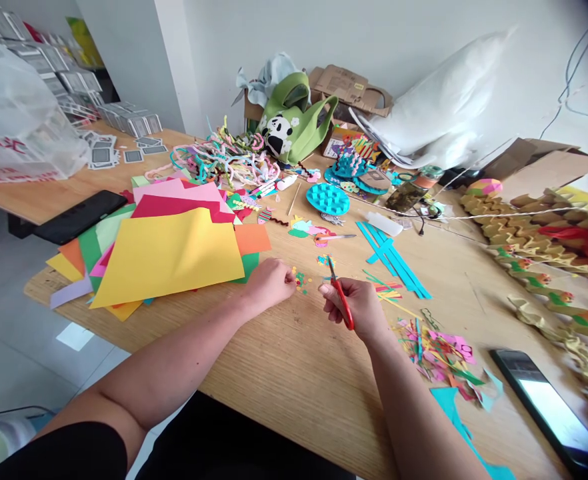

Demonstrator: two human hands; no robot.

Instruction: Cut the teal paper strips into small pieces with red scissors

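Note:
My right hand (357,303) grips a pair of red-handled scissors (343,300), blades pointing away from me and slightly left. Left of it, low over the table, my left hand (270,283) is closed with its fingertips pressed together; whatever they hold is hidden or too small to name. Small green, yellow and red paper dots (301,281) lie just beside those fingertips. Beyond the scissors' tip is a little group of blue and yellow paper bits (326,261). Stacked coloured paper (174,257), yellow sheet uppermost, lies left of my left hand.
Blue strips (394,260) and paper scraps (439,357) lie to the right, near a phone (549,407). Another pair of scissors (335,237) lies ahead. Farther back are pipe cleaners (224,160), a green panda bag (294,123) and a jar (414,190). Egg-carton pieces (544,253) line the right.

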